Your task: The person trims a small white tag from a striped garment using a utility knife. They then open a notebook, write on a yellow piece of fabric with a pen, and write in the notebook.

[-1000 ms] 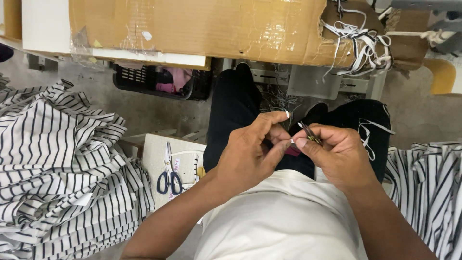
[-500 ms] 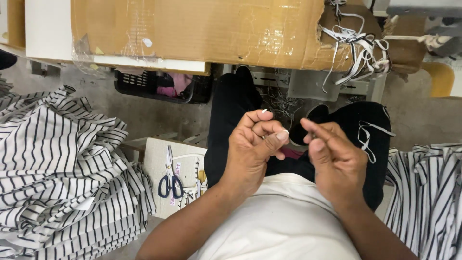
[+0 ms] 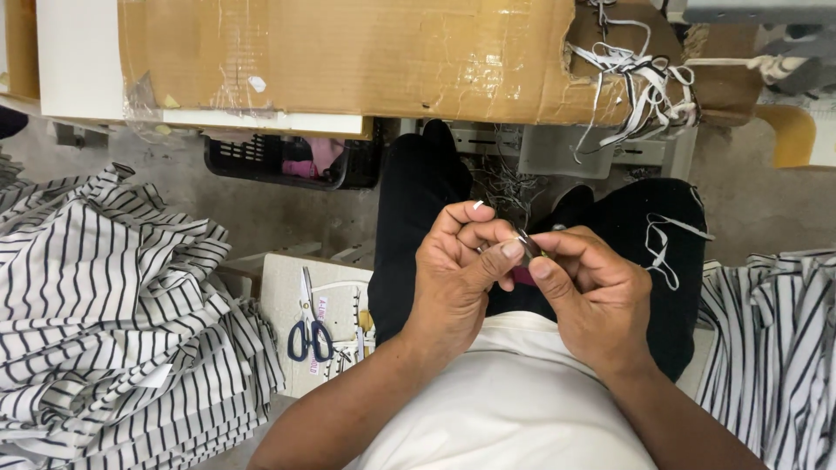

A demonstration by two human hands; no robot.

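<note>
Over my lap, my left hand and my right hand meet fingertip to fingertip. Between the thumbs and forefingers they pinch a small dark metal piece, round and shiny, possibly a bobbin. A bit of pink shows under it. My legs in black trousers lie below the hands, and a white shirt fills the near bottom.
Heaps of black-and-white striped cloth lie at the left and the right. Blue-handled scissors rest on a white box beside my left leg. A cardboard-covered table edge with striped strips runs across the top; a black basket stands under it.
The hands drew apart half a second ago and have come together again, both pinching the small metal piece. The view moved slightly.
</note>
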